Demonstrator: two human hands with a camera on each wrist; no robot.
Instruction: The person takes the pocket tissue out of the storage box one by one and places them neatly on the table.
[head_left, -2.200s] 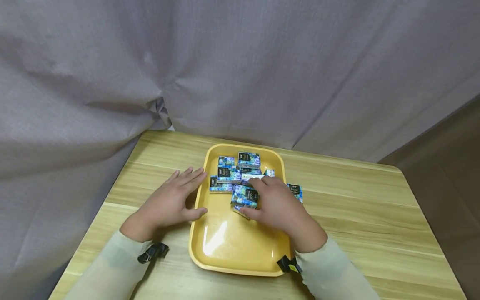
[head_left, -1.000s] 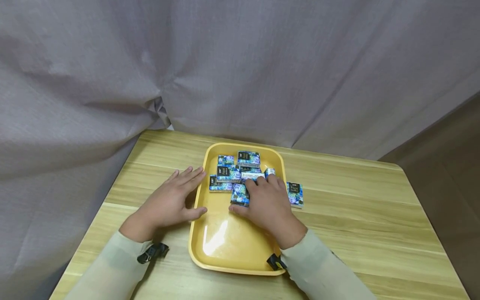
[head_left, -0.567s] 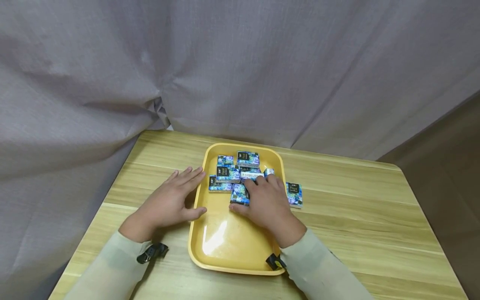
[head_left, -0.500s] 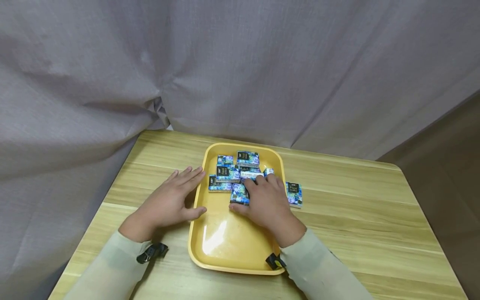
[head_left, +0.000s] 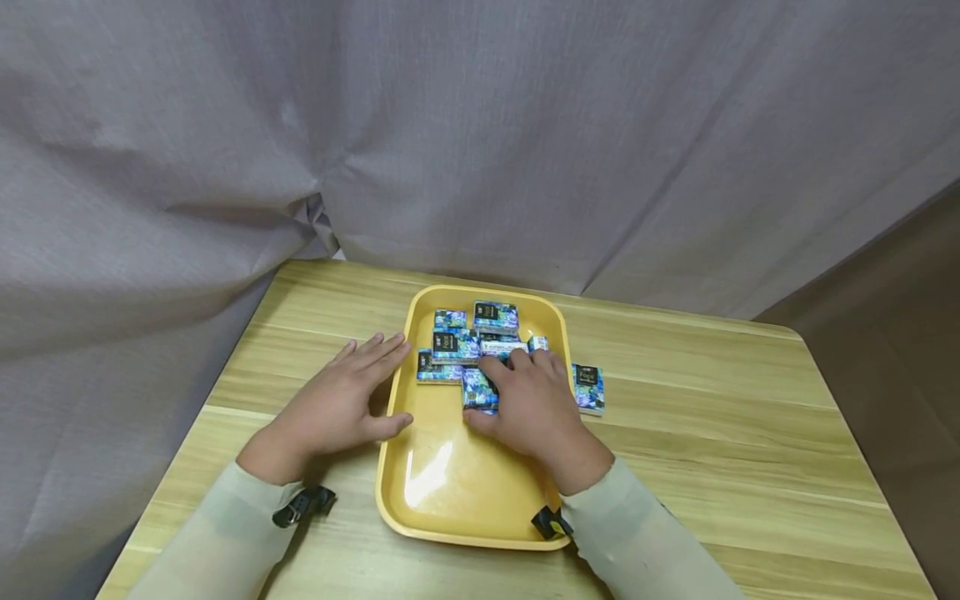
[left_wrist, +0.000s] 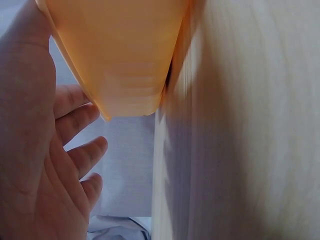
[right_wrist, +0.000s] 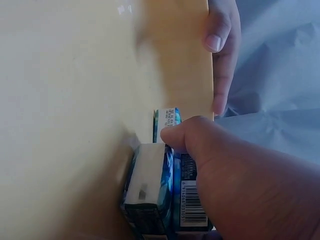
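A yellow tray holds several small tissue packs with blue floral print and black labels, some stacked. My right hand reaches in from the right and grips one tissue pack, its thumb at the near side and its fingers across the far side. The hand hides part of that pack and whatever lies beneath. In the right wrist view the thumb presses near the corner of a tissue pack with another close beside it. My left hand is spread along the tray's left rim, its fingertips touching it.
One tissue pack lies on the wooden table just right of the tray. Behind the table hangs a grey curtain. More packs, such as the upper tissue pack, sit at the tray's far end.
My right hand has moved left and closed round a tissue pack, uncovering more of the pack outside the tray. Since half a second ago its thumb has shifted slightly right. My left hand has stayed still.
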